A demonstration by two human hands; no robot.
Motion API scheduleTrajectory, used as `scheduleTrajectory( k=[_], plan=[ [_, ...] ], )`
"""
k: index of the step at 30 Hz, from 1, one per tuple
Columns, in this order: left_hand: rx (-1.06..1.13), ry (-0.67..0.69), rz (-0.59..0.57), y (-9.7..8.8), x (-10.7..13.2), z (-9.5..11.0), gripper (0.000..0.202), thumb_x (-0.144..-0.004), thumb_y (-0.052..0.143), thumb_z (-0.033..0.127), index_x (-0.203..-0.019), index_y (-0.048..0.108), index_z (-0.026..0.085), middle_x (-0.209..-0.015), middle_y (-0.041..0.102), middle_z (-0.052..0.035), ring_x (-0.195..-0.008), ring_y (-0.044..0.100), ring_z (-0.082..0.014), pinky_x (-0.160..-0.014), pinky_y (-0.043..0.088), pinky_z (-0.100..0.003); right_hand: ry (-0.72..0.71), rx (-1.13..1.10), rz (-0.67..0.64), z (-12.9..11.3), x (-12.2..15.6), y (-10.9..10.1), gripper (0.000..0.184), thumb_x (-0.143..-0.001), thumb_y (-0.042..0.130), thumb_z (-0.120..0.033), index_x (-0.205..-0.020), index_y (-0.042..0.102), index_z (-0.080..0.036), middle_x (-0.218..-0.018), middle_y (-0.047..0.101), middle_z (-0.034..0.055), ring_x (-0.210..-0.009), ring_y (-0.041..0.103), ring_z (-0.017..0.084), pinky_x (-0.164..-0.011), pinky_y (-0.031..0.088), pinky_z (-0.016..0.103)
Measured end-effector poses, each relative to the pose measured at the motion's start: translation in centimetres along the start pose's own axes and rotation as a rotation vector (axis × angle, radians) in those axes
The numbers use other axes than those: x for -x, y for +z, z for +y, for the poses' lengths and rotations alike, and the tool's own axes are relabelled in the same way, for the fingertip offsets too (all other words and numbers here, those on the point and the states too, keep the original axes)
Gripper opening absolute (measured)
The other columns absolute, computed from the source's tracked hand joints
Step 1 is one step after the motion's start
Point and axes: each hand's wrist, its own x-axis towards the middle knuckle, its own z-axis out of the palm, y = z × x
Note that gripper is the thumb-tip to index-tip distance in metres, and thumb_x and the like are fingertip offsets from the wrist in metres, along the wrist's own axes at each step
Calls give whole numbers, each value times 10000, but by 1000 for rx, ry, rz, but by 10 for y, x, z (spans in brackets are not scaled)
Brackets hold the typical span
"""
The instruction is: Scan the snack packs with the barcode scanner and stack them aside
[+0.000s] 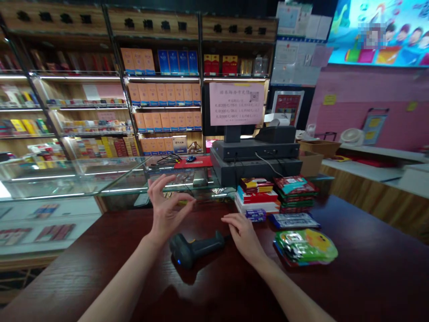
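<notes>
So you've got a dark red wood counter point(365, 250) in front of you, glossy enough to throw reflections. The scanner point(196, 249) is lying on its side near the middle, little blue light on. Off to your right there's a stack of red packets point(257, 195) on white boxes point(256, 206), with a green-and-red stack point(295, 193) just beside it. In front of those you've got a small purple box point(255, 215), a flat blue packet point(295, 220) and a pile of green bags point(305, 247). A black till point(256, 172) sits at the back, right behind the stacks.
</notes>
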Motion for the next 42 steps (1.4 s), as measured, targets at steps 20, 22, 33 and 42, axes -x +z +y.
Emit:
scheduleTrajectory(
  k=[20, 22, 33, 42],
  plan=[
    [-263, -255, -601, 114, -11, -84, 367, -986, 461, 465, -1258, 668, 332, -1448, 509, -100, -1379, 391, -325, -1150, 245, -649, -38, -10, -65, 14, 3, 4, 355, -888, 450, -79, -1011, 728, -261, -1061, 729, 72, -1084, 619, 248, -970, 462, 455],
    [-293, -261, -705, 126, -13, -90, 405, -1014, 374, 470, -1272, 663, 353, -1494, 484, -82, -1422, 354, -322, -1163, 227, -648, -54, 1, -69, 13, 3, 3, 364, -881, 449, -47, -1010, 725, -245, -1059, 727, 70, -1087, 613, 242, -971, 455, 449],
    [-315, -303, -813, 150, -16, -98, 503, -1014, 291, 528, -1272, 675, 333, -1617, 324, -65, -1519, 185, -345, -1189, 170, -644, -66, 1, -77, 9, 2, 2, 372, -850, 473, 25, -973, 720, -225, -1033, 719, 51, -1075, 594, 225, -970, 425, 421],
    [-283, -335, -835, 156, -14, -104, 518, -1012, 278, 538, -1287, 663, 328, -1631, 289, -85, -1530, 139, -358, -1185, 141, -655, -49, -7, -74, 6, 1, -1, 371, -852, 468, 22, -956, 722, -227, -1031, 721, 51, -1069, 598, 224, -971, 421, 417]
  ],
)
